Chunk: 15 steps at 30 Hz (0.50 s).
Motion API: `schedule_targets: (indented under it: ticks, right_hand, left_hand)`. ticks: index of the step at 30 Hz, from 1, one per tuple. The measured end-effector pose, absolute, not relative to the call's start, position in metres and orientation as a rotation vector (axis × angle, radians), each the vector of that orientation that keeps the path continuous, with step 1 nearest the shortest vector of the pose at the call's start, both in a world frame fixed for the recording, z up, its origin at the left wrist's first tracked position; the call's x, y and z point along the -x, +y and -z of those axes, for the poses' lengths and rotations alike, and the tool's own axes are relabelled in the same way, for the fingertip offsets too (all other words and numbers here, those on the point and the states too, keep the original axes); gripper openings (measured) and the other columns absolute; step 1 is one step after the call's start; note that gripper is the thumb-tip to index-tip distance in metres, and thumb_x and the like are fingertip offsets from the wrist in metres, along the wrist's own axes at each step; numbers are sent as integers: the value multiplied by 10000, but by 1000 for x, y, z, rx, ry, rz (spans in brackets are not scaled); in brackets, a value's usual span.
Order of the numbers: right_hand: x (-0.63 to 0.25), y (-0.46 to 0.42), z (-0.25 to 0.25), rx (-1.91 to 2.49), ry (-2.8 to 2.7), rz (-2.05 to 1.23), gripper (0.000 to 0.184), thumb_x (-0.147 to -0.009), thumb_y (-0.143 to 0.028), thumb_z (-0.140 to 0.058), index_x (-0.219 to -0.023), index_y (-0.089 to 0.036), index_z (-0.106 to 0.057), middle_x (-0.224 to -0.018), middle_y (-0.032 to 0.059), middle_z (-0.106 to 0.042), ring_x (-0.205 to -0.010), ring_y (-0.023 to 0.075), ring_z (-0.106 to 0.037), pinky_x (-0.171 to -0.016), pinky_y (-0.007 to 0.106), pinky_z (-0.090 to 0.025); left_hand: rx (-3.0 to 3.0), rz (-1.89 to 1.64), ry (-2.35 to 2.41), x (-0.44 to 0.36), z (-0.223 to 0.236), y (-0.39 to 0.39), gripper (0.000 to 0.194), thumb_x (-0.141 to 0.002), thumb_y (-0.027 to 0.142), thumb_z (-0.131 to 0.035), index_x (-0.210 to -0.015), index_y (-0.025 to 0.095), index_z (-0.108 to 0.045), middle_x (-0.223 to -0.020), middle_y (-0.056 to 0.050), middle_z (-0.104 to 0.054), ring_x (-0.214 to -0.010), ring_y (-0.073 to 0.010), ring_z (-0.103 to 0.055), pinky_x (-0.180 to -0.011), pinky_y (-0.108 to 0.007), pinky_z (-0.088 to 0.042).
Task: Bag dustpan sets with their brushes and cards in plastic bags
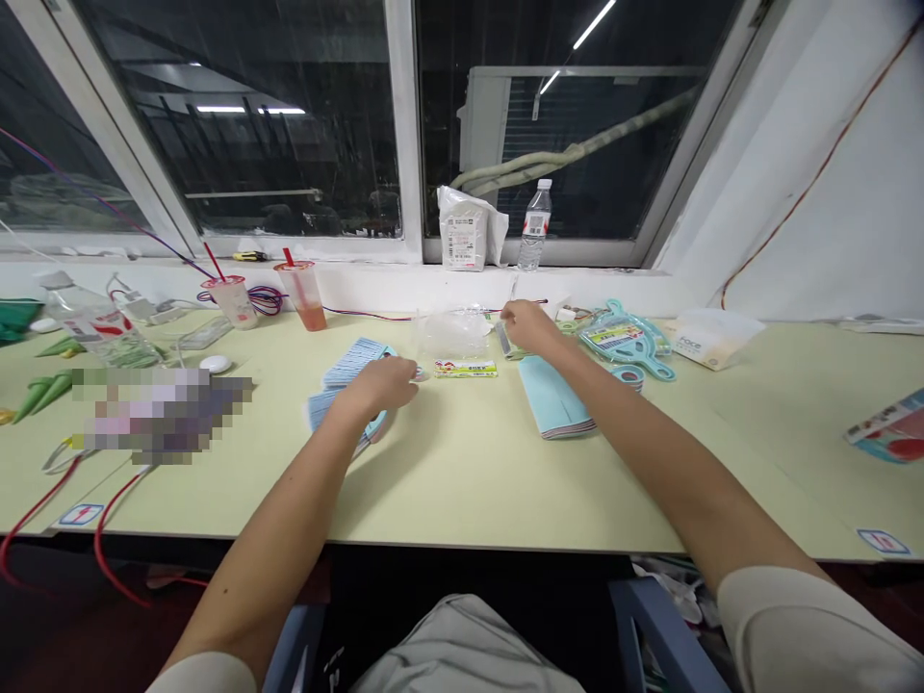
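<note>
My left hand (381, 382) rests knuckles up on a fanned pile of light blue cards (351, 371), fingers curled; what they hold, if anything, is hidden. My right hand (529, 325) reaches further back and pinches a small grey strip (503, 339) beside a clear plastic bag (451, 333). A small packet with a green and yellow label (466, 368) lies between the hands. A neat stack of blue cards (554, 397) lies just under my right forearm.
Two drink cups with red straws (300, 294) stand at the back left, near a plastic bottle (93, 327) and cables. Teal plastic toys in packaging (627, 342), a white box (711, 338), a water bottle (535, 227) and a white bag (466, 231) sit along the window side.
</note>
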State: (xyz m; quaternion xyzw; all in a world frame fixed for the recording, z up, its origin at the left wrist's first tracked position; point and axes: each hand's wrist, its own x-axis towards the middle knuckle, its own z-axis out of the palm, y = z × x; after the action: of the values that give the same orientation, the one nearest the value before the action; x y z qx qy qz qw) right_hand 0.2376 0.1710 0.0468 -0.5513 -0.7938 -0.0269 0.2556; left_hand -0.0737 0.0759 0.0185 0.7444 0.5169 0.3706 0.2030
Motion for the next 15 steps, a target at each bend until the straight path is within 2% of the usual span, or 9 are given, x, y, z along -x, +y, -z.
schedule_targets:
  ticks: [3, 7, 10, 15]
  right_hand:
    - [-208, 136, -46, 1351, -2298, -57, 250, -895, -107, -505, -990, -187, -722, -1008, 73, -736, -960, 216, -630, -849, 297, -456]
    - [-181, 97, -52, 1246, -2416, -81, 227, -883, -127, -512, -898, -205, -725, -975, 84, -740, -910, 223, -634, -744, 294, -434]
    - [-174, 82, -58, 1216, -2449, -83, 219, -888, -134, -506, -877, -202, -714, -957, 90, -734, -877, 222, -630, -720, 296, -416]
    - [-176, 74, -66, 1203, -2447, -129, 195, -892, -134, -520, -873, -211, -698, -941, 80, -732, -881, 221, -634, -727, 294, -416]
  left_hand:
    - [-2108, -861, 1508, 93, -9, 83, 340, -465, 191, -797, -465, 246, -461, -366, 51, -432, -317, -109, -272, -424, -246, -236]
    - [-2103, -918, 1658, 92, 1, 89, 458, -516, 144, -821, -411, 250, -388, -323, 62, -316, -288, -114, -237, -492, -294, -339]
    - [-2014, -886, 1665, 87, 3, 91, 442, -490, 61, -800, -397, 245, -410, -338, 47, -341, -325, -129, -292, -544, -304, -359]
    - [-2102, -890, 1585, 88, 2, 90, 459, -517, 107, -812, -407, 252, -390, -370, 34, -334, -412, -182, -418, -610, -312, -414]
